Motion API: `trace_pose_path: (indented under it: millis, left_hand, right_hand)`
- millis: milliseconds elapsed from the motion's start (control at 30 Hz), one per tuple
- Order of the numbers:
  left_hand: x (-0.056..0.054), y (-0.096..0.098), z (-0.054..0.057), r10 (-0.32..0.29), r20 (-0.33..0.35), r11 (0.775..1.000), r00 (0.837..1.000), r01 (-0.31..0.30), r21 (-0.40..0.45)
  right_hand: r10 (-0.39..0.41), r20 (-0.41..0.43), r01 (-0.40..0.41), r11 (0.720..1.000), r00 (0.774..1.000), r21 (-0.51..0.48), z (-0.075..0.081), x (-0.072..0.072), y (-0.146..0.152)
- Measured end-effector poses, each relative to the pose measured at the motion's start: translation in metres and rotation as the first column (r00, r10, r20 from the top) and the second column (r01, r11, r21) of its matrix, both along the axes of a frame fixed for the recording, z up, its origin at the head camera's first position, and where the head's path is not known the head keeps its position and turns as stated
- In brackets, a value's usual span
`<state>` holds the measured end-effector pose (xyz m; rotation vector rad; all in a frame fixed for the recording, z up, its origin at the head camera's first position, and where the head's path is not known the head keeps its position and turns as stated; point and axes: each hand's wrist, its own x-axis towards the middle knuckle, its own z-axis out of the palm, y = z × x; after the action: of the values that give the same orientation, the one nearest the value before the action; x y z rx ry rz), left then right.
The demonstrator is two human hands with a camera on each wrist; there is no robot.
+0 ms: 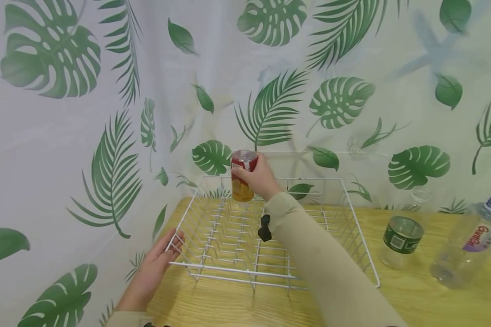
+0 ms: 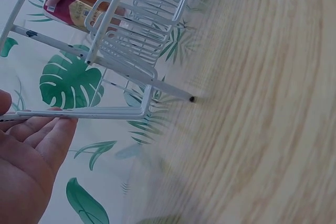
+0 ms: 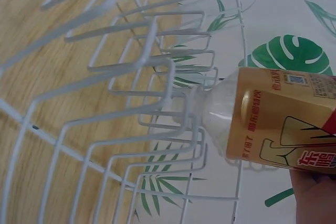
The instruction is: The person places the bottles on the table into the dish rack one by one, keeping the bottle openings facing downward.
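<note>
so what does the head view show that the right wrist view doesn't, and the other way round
Only the head view: the left hand touching the white rack, a green-labelled bottle and a purple-and-white-labelled bottle.

Only the right wrist view: a small square code on the gold part of the held bottle.

Both: that bottle, upside down in the right hand, the rack, the wooden table and the leaf-print sheet.

On the wood-grain tabletop [image 1: 212, 302] stand a white wire dish rack [image 1: 229, 269] and, at right, two clear plastic bottles [image 1: 404, 235].
</note>
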<state>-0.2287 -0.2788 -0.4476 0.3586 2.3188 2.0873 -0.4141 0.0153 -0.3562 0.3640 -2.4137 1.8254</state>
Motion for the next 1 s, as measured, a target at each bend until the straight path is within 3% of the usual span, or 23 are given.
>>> trace_pose_path:
  millis: [167,333,1000]
  left_hand:
    - [0.001,0.000,-0.002,0.015,0.004,1.000,1.000,-0.015,0.000]
    - [0.001,0.000,-0.003,0.015,0.007,1.000,1.000,-0.015,-0.004]
    - [0.002,0.002,-0.001,0.029,0.000,0.999,1.000,-0.029,-0.014]
  right_hand:
    - [0.023,0.071,-0.024,1.000,0.997,0.016,-0.014,-0.003,-0.007]
    - [-0.008,0.111,0.007,1.000,0.994,0.009,-0.022,-0.004,-0.009]
    - [-0.047,0.121,0.040,0.997,0.991,0.064,-0.010,0.003,0.005]
